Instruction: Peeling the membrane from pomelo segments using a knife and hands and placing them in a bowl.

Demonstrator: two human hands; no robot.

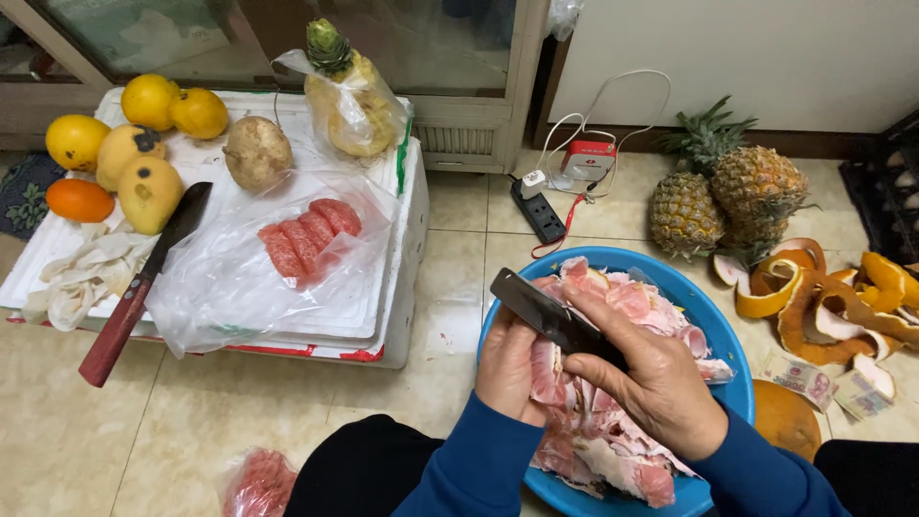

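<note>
Over the round blue plastic basin [713,330] on the floor, our left hand [507,369] cups a soft pink pomelo segment [548,371]; our right hand [661,383] clasps a small dark-bladed knife [546,311]. We judge the flesh light, wet, easily torn: support it underneath.

tiled floor [191,421] | white foam box [402,287] | blue basin [713,325] | pineapples [728,196] | peels [823,306] | power strip [539,213]

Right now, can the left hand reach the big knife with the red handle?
Probably not at once: the left hand holds a pomelo piece over the blue basin, and the big knife lies far off.
</note>
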